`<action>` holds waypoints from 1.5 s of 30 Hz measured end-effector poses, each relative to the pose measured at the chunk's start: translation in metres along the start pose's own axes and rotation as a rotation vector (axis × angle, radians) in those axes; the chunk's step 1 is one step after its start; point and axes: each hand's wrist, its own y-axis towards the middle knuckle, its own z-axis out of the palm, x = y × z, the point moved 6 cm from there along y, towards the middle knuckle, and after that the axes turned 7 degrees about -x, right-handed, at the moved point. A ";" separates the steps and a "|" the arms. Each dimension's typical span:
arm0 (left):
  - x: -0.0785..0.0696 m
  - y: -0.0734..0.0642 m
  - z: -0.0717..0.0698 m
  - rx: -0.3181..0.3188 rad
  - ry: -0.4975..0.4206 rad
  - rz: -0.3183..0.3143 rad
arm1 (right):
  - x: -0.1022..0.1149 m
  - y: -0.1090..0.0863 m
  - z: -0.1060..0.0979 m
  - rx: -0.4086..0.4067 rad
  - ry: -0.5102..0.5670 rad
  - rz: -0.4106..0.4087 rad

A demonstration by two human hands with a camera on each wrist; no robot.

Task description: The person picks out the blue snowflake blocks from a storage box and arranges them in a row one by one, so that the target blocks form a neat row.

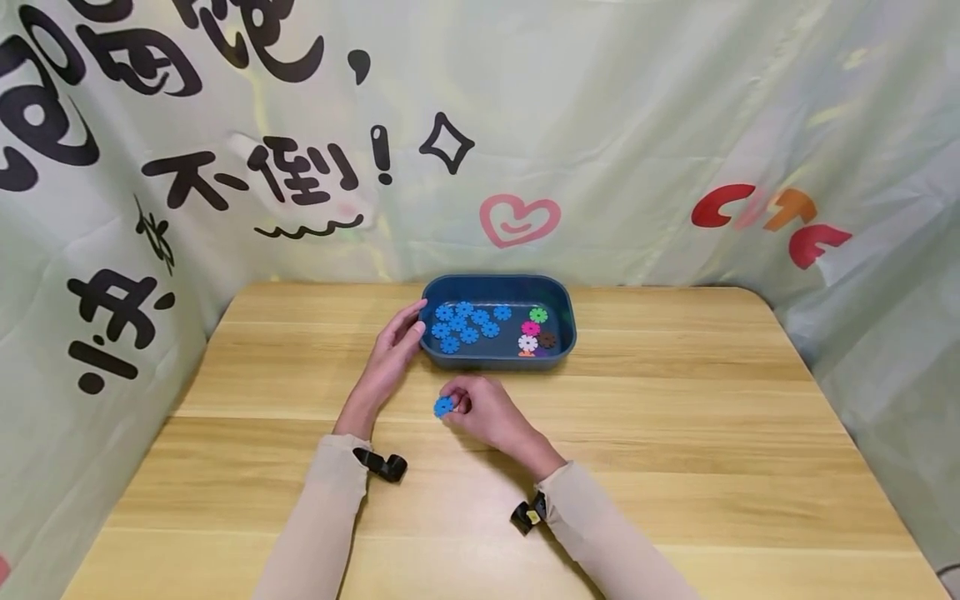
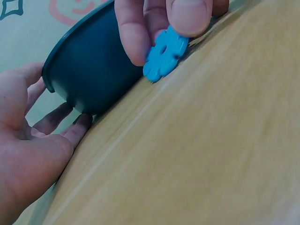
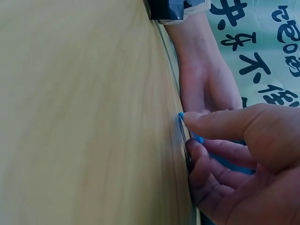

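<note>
My right hand point(image 1: 486, 410) pinches a blue snowflake-shaped plastic disc point(image 1: 443, 407) between thumb and fingers, above the table just in front of a dark blue bin point(image 1: 480, 363). In the left wrist view the notched disc point(image 2: 164, 55) shows its centre hole, while in the right wrist view the fingers hide most of it. My left hand point(image 1: 392, 350) rests against the bin's left end, its fingers touching the rim and outer wall. Inside the bin, several blue discs point(image 1: 468, 335) lie on the left. A green disc point(image 1: 538, 315), a pink disc point(image 1: 530, 328), a white disc point(image 1: 528, 342) and a brown disc point(image 1: 547, 339) lie on the right.
The bin stands near the back edge of a wooden table point(image 1: 697, 433). Behind and beside the table hangs a pale cloth point(image 1: 622, 167) with printed writing and a pink heart. An orange disc point(image 1: 527, 354) sits partly hidden behind the bin's front wall.
</note>
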 end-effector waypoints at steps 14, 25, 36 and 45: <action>-0.004 0.001 -0.004 -0.010 -0.012 0.003 | 0.008 0.006 0.002 -0.026 -0.117 0.020; 0.015 0.010 -0.010 -0.010 -0.005 -0.004 | 0.020 -0.002 -0.022 0.044 -0.001 -0.013; 0.025 0.011 -0.008 -0.030 0.009 0.009 | 0.029 -0.001 -0.076 -0.131 0.116 -0.115; 0.030 0.010 -0.007 -0.027 0.018 0.007 | 0.002 0.026 -0.118 -0.303 0.110 -0.054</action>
